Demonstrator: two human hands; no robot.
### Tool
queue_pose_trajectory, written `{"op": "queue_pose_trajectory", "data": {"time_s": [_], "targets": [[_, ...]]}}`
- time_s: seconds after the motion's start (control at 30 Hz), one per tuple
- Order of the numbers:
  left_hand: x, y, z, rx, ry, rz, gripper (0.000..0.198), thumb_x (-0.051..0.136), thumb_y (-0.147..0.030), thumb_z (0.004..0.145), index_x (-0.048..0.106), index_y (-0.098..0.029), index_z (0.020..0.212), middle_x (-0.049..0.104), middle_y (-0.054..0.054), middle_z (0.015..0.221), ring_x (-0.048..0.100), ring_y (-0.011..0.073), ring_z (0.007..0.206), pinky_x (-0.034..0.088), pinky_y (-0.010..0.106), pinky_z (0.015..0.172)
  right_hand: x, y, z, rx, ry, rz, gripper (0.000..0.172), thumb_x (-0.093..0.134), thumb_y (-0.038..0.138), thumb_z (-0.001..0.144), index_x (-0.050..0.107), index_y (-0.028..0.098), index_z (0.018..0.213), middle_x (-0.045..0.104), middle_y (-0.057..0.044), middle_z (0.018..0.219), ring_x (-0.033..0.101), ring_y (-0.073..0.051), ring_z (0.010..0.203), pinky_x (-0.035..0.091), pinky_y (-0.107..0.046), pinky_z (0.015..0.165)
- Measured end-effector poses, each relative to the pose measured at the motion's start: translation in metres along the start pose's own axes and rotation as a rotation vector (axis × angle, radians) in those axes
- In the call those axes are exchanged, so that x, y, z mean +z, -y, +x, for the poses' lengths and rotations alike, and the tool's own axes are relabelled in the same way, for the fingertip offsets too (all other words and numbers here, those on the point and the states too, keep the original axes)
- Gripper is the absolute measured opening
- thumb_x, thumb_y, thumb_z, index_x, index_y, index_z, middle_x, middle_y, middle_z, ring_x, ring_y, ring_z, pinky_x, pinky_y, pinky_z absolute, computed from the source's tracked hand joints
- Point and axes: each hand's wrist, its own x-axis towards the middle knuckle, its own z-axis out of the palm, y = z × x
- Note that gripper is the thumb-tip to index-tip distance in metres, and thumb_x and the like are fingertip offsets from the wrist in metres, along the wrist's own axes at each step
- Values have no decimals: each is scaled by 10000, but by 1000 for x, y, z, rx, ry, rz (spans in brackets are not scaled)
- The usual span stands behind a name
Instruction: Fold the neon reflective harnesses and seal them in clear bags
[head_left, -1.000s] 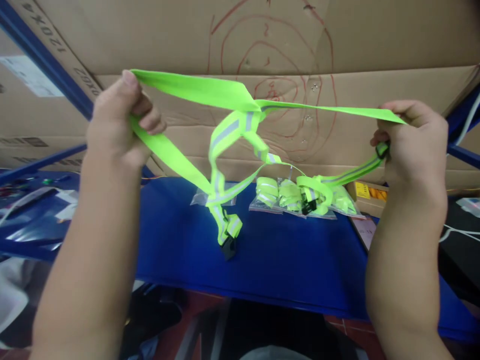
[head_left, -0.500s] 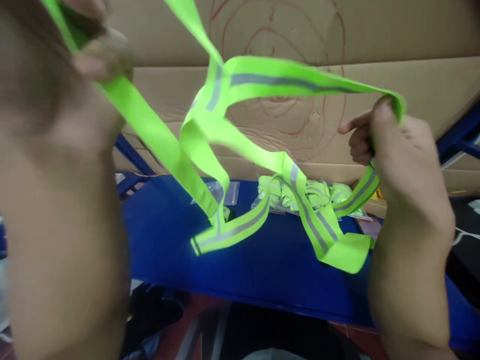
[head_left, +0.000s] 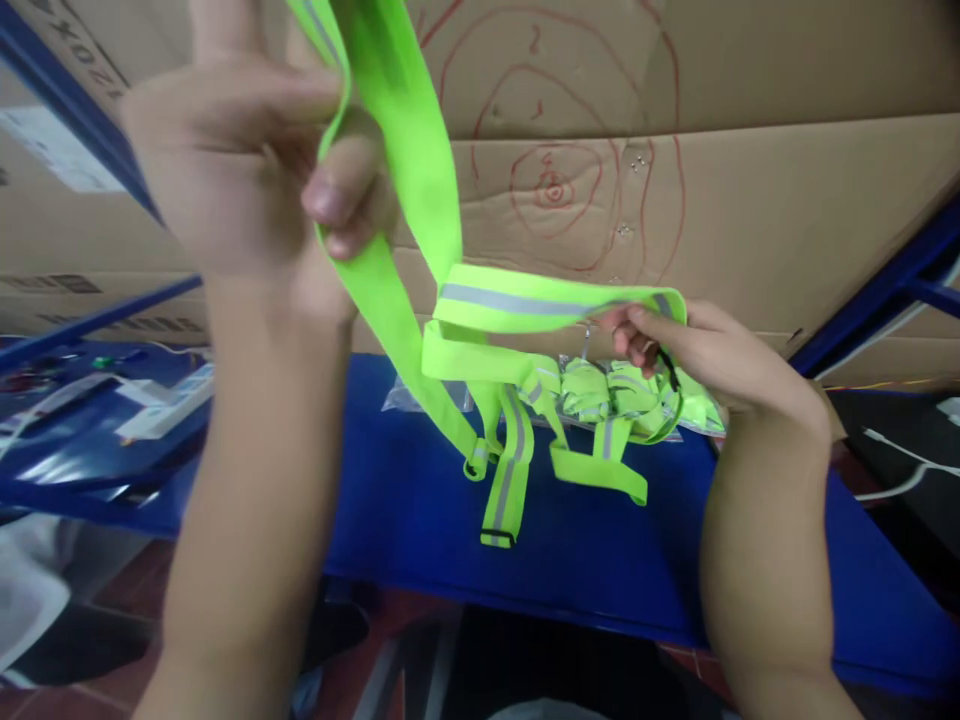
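Straps (head_left: 517, 300) in both hands (head_left: 247, 170) above table (head_left: 600, 560)

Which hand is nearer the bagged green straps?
Right. The right hand appears just above the right end of the bagged straps, holding the green harness; the left hand is higher and farther left.

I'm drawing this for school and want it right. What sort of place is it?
Perhaps a workshop or stockroom. It has a blue worktop, big cardboard behind it with red rings drawn on, and bright green straps in clear bags.
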Motion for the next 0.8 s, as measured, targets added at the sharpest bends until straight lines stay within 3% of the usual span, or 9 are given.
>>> {"op": "queue_pose_trajectory", "data": {"time_s": [0.17, 0.27, 0.33, 0.43, 0.53, 0.6, 0.67, 0.73, 0.8], "targets": [[24, 2, 5, -49, 181, -88, 902, 83, 79, 890, 478, -447, 1506, 525, -151, 1532, 771, 65, 745, 334, 13, 422, 29, -7, 15, -35, 254, 26, 297, 692, 457, 929, 755, 206, 1075, 743, -45, 990, 655, -140, 725, 561, -254, 630], [33, -3, 5, -56, 292, -178, 868, -39, 22, 941, 535, -352, 1475, 508, -141, 1543, 482, -73, 361, 238, 77, 328, 48, 0, 18, -54, 412, -48, 347, 689, 447, 926, 721, 236, 1200, 748, -41, 1124, 700, -197, 919, 592, -298, 747], [34, -3, 7, -52, 369, -303, 844, -74, -14, 961, 598, -283, 1395, 571, -136, 1470, 282, -70, 284, 218, 122, 312, 56, 5, 17, -105, 504, -68, 350, 709, 449, 908, 721, 235, 1184, 745, -34, 1126, 696, -217, 987, 585, -309, 803], [26, 5, 11, -48, 488, -495, 734, -4, -74, 992, 637, -266, 1294, 699, -120, 1031, 311, -11, 300, 238, 144, 337, 58, 3, 14, -166, 633, 93, 429, 776, 419, 853, 699, 243, 1237, 727, -27, 1086, 679, -203, 956, 570, -286, 775], [15, 15, 13, -19, 598, -739, 550, 203, -137, 1000, 589, -235, 1378, 514, -85, 630, 285, 41, 318, 222, 156, 319, 51, -9, 14, -202, 624, 393, 674, 816, 447, 827, 582, 269, 1434, 696, -41, 1135, 647, -142, 847, 548, -237, 709], [10, 18, 13, -46, 641, -853, 463, 323, -123, 994, 573, -178, 1381, 554, -78, 672, 269, 30, 334, 204, 160, 298, 47, -17, 15, -253, 638, 570, 767, 810, 544, 821, 534, 277, 1485, 673, -57, 1178, 601, -89, 716, 515, -199, 613], [8, 20, 13, -117, 630, -854, 414, 375, -53, 995, 585, -190, 1325, 645, -60, 830, 302, 12, 363, 207, 151, 303, 47, -20, 17, -245, 694, 679, 699, 753, 605, 857, 576, 267, 1442, 655, -68, 1198, 562, -52, 608, 466, -174, 502], [8, 19, 13, -168, 564, -815, 471, 377, 49, 964, 599, -239, 1263, 655, -67, 885, 318, 8, 388, 208, 136, 325, 50, -18, 18, -152, 733, 722, 597, 657, 629, 924, 621, 242, 1376, 670, -67, 1140, 576, -57, 552, 444, -174, 435], [10, 19, 15, -183, 480, -792, 513, 373, 101, 943, 597, -260, 1231, 639, -76, 877, 304, 6, 400, 207, 123, 343, 55, -14, 19, -3, 774, 716, 637, 530, 694, 967, 596, 230, 1398, 704, -57, 985, 621, -98, 535, 468, -196, 428]]}}
